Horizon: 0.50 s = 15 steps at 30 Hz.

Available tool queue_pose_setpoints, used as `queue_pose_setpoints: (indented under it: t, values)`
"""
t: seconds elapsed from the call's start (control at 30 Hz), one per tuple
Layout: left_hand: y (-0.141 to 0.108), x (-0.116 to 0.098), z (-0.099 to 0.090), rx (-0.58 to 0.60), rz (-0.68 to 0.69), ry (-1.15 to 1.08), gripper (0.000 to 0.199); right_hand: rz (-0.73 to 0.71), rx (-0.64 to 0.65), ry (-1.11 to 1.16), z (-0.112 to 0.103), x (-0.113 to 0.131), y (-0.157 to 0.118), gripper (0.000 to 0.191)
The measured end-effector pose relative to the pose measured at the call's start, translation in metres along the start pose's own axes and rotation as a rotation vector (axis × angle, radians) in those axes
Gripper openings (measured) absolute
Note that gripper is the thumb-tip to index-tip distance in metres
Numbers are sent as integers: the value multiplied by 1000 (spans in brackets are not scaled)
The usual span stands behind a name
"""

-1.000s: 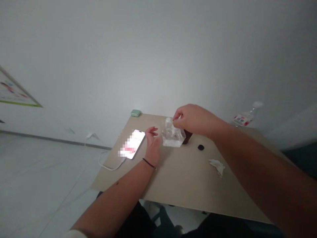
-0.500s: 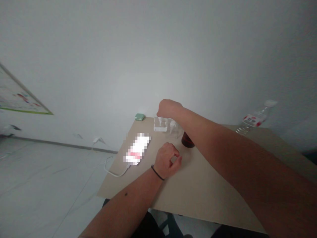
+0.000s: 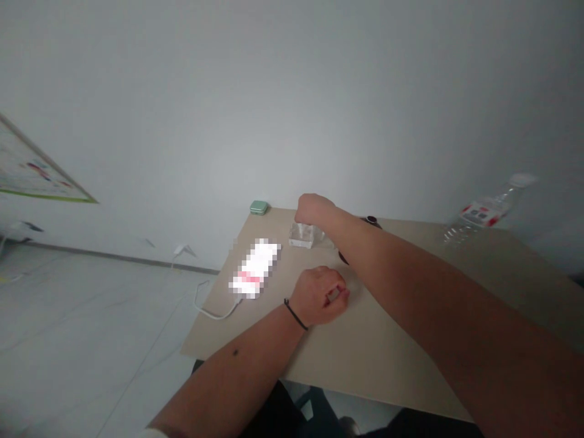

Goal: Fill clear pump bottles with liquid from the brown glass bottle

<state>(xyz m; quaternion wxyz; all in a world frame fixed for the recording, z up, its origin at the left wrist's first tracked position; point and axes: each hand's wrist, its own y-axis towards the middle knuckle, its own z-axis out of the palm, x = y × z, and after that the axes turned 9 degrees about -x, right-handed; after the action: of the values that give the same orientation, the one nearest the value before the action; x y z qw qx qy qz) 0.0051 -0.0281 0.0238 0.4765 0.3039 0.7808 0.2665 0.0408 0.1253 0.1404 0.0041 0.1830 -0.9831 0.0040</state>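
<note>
My right hand is closed, knuckles up, directly over a clear plastic box at the back of the table. A small whitish piece shows under its fingers; what it grips is hidden. Nearer to me, my left hand hovers low over or rests on the tabletop, its fingers curled and thumb brought to the index finger. Whether anything is pinched there I cannot make out. A dark red round item peeks from beneath my right forearm, mostly covered. Another clear piece beside the box is partly hidden by my right wrist.
A lit phone, its screen blurred, lies left with a white cable attached. A green case sits at the back left corner. Beyond my right forearm are a dark item with a ring and a clear bottle. The wall borders the table.
My right hand has come down slightly and right over the clear box. My left hand has shifted right, its thumb closing toward the index finger. The dark red item is more covered by my forearm.
</note>
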Motion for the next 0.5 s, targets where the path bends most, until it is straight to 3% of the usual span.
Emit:
queue_pose_setpoints:
  t: [0.1,0.3,0.4,0.5]
  values:
    - [0,0,0,15,-10,3,13,10,-25,-2,-7,-4,0,40]
    - [0,-2,-1,30,-67,-21,11,131,-107,-84,-44,-34,-1,42]
    - [0,-1,-1,25,-70,-29,12,162,-25,-181,-48,-43,-5,41]
    - [0,-1,0,42,-81,-17,12,170,100,-217,-38,-43,-9,36]
